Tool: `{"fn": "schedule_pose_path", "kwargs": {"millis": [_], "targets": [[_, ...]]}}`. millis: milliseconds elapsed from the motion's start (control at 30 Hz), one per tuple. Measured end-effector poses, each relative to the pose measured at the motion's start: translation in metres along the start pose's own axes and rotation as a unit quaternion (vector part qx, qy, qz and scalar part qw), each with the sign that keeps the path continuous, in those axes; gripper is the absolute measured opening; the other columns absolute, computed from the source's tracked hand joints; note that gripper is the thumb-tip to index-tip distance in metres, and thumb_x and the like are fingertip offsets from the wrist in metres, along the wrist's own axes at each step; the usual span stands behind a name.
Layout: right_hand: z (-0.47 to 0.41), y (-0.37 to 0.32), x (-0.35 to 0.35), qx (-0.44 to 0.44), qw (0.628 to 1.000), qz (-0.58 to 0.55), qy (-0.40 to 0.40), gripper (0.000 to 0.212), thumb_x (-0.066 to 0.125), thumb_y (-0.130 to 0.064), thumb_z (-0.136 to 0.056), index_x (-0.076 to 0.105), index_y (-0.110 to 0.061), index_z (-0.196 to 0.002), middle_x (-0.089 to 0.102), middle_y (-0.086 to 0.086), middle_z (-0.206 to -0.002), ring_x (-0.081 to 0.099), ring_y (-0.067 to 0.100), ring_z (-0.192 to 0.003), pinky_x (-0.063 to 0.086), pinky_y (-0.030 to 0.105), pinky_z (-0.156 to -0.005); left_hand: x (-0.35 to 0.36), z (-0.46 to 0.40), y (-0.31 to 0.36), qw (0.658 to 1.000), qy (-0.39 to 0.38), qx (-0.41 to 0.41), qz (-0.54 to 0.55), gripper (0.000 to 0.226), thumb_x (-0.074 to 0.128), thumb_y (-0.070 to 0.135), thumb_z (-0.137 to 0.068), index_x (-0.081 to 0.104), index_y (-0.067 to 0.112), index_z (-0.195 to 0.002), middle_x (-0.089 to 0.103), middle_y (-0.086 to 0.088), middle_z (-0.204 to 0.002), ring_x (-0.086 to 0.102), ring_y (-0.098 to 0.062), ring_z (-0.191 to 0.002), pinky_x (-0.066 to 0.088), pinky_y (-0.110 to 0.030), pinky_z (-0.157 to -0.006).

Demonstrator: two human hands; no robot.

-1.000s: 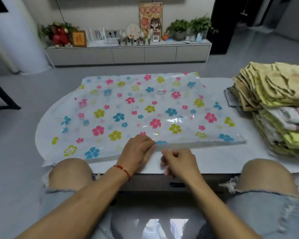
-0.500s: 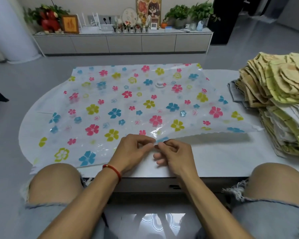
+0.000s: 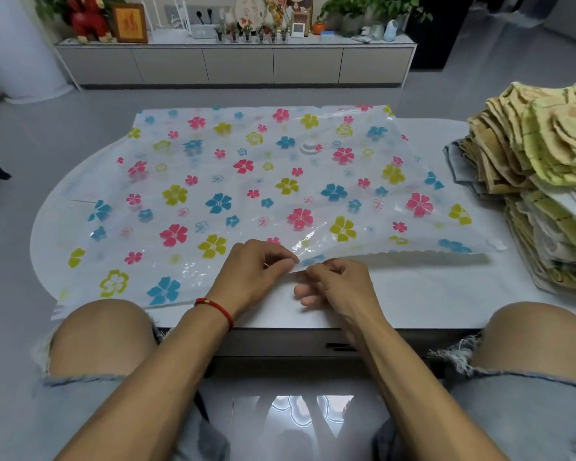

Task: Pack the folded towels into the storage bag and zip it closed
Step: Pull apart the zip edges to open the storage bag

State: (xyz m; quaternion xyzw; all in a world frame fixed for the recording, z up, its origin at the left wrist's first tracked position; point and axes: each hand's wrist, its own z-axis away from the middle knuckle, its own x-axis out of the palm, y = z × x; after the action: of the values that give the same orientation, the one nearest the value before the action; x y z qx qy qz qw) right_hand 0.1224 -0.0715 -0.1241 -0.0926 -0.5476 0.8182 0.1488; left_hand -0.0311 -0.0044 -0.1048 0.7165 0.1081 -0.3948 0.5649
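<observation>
Head view: left hand (image 3: 258, 276) and right hand (image 3: 338, 284) fingers pinch the storage bag (image 3: 263, 194) near edge; towels (image 3: 546, 181) stacked right of it on the bench (image 3: 413, 301).

One view only: head cam, wide-angle, worn by a seated person, facing fwd and down. Near edge shows both knees and forearms close under the lens. Mid-frame: white tabletop (image 3: 413, 294) w/ floral storage bag (image 3: 246, 181). Far: low cabinet (image 3: 236, 64) along wall. Towel stack (image 3: 546, 181) cut off at right edge. Edges curve, fisheye.
</observation>
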Motion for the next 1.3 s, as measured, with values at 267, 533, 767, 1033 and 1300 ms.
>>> {"fn": "schedule_pose_path", "kwargs": {"millis": [267, 533, 767, 1033, 1300], "targets": [[0.0, 0.001, -0.002, -0.033, 0.999, 0.029, -0.004, 0.022, 0.071, -0.02, -0.095, 0.078, -0.002, -0.085, 0.079, 0.012, -0.068, 0.072, 0.017, -0.052, 0.057, 0.023, -0.052, 0.002, -0.004, 0.008, 0.964, -0.046, 0.134, -0.227, 0.02, 0.056, 0.029, -0.094, 0.074, 0.022, -0.097, 0.073, -0.003, -0.082, 0.065, -0.023, -0.079, 0.049, -0.033, -0.07], [0.005, 0.0, 0.002, -0.028, 0.999, 0.044, 0.017, 0.016, 0.07, -0.011, -0.09, 0.073, 0.004, -0.084, 0.076, 0.015, -0.065, 0.07, 0.024, -0.051, 0.056, 0.027, -0.049, 0.001, 0.002, 0.008, 0.968, -0.02, 0.141, -0.208, 0.018, 0.064, 0.022, -0.083, 0.068, 0.012, -0.069, 0.059, -0.009, -0.056, 0.056, -0.023, -0.055, 0.049, -0.038, -0.06], [0.008, -0.005, 0.007, -0.023, 0.994, 0.094, 0.053, 0.027, 0.064, -0.014, -0.085, 0.068, -0.003, -0.061, 0.069, 0.009, -0.05, 0.054, 0.014, -0.03, 0.043, 0.018, -0.038, -0.003, 0.002, 0.017, 0.968, 0.019, 0.138, -0.211, 0.017, 0.065, 0.008, -0.072, 0.057, 0.01, -0.057, 0.051, -0.01, -0.05, 0.043, -0.021, -0.048, 0.048, -0.04, -0.056], [0.011, -0.004, 0.006, -0.005, 0.989, 0.139, 0.059, 0.024, 0.062, -0.017, -0.079, 0.064, -0.006, -0.058, 0.065, 0.008, -0.045, 0.047, 0.016, -0.027, 0.038, 0.017, -0.035, -0.001, -0.001, 0.019, 0.953, 0.107, 0.117, -0.258, 0.024, 0.049, 0.016, -0.093, 0.067, 0.01, -0.078, 0.063, -0.009, -0.067, 0.059, -0.027, -0.062, 0.052, -0.042, -0.063], [0.012, -0.001, 0.003, 0.0, 0.992, 0.107, 0.061, 0.023, 0.06, -0.026, -0.075, 0.065, -0.012, -0.057, 0.063, 0.008, -0.047, 0.051, 0.017, -0.033, 0.034, 0.02, -0.036, -0.003, 0.007, 0.015, 0.944, 0.012, 0.178, -0.279, 0.025, 0.027, 0.023, -0.091, 0.05, 0.016, -0.098, 0.044, -0.008, -0.091, 0.039, -0.023, -0.064, 0.041, -0.04, -0.051]]}}
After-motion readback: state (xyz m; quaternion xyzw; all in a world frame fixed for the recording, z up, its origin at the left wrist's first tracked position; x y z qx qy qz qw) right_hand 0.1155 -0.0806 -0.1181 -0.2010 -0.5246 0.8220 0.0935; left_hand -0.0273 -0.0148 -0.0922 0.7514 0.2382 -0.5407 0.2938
